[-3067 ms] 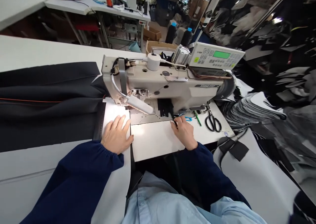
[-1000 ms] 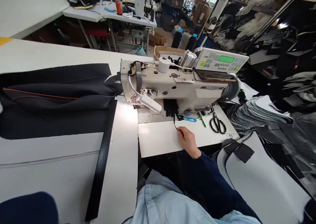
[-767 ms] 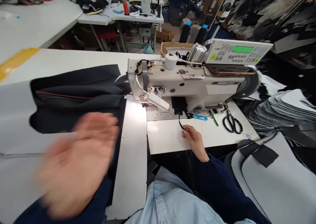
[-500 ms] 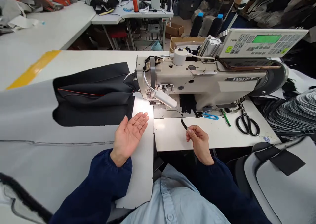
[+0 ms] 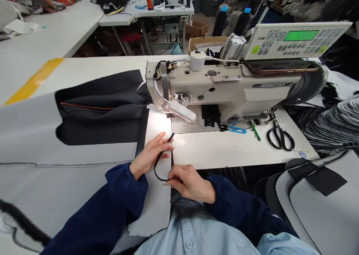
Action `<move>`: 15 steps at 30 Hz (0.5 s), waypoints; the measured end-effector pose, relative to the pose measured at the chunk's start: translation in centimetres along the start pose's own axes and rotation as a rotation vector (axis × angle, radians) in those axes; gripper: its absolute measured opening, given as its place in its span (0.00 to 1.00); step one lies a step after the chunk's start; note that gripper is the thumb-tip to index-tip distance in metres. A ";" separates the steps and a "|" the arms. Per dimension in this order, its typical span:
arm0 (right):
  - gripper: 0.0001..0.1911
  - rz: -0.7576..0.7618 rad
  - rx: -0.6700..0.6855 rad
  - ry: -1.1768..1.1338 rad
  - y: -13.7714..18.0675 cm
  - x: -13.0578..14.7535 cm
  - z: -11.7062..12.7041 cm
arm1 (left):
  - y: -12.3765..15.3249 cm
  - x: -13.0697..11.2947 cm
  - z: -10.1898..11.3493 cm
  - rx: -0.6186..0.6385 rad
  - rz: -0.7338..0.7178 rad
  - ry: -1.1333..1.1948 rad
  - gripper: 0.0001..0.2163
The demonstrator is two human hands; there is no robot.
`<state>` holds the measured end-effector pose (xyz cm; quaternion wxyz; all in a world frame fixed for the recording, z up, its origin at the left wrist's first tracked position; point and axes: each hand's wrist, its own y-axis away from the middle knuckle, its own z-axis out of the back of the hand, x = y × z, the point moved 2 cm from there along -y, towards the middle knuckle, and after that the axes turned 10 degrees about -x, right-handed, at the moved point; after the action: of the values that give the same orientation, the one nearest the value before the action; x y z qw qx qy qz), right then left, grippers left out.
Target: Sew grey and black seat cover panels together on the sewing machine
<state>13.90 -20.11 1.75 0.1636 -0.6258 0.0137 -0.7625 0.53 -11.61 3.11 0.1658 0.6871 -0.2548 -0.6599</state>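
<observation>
Compared with the earlier frame, the right hand (image 5: 190,182) and the black strip (image 5: 155,168) sit farther left, away from the white tabletop (image 5: 213,148) and over the pale grey panel (image 5: 155,202), where the left hand (image 5: 148,155), no longer palm-up, meets the strip. In the head view, the strip bends in a loop between the two hands, its upper tip poking past the left fingers. Right thumb and forefinger pinch the lower end; the left fingers are loosely parted about the strip, and I cannot tell whether the thumb presses it. Step in hand, as I judge it: getting the strip placed between both hands. The next move seems to call for a sure left hold near the tip and less slack. Counted: two hands, one held strip, one near sewing machine (image 5: 232,88), one pair of black scissors (image 5: 276,125), one pair of blue-handled snips (image 5: 233,127), one green stick (image 5: 255,130); the heaped strips (image 5: 211,114) overlap too much to count
</observation>
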 end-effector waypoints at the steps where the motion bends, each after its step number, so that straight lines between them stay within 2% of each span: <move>1: 0.10 0.050 0.020 0.050 0.0 0.1 0.0 | -0.1 -0.1 0.1 0.014 -0.060 -0.076 0.27; 3: 0.08 0.048 -0.016 0.078 -0.3 -0.4 0.6 | -0.3 -0.2 0.4 0.040 -0.163 -0.242 0.21; 5: 0.07 -0.014 -0.151 0.072 -1.0 -1.3 1.8 | -0.3 -0.2 0.7 0.067 -0.215 -0.403 0.14; 8: 0.07 -0.022 -0.343 0.083 -2.4 -2.5 3.1 | 0.0 -0.2 0.5 0.121 -0.261 -0.578 0.13; 15: 0.08 0.025 -0.336 0.038 -4.5 -3.6 2.5 | 1.3 -1.0 -0.1 0.135 -0.393 -0.837 0.13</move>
<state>15.89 -14.46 -0.09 0.0660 -0.6295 0.1521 -0.7591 0.48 -12.14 4.71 -0.1245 0.4064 -0.2071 -0.8811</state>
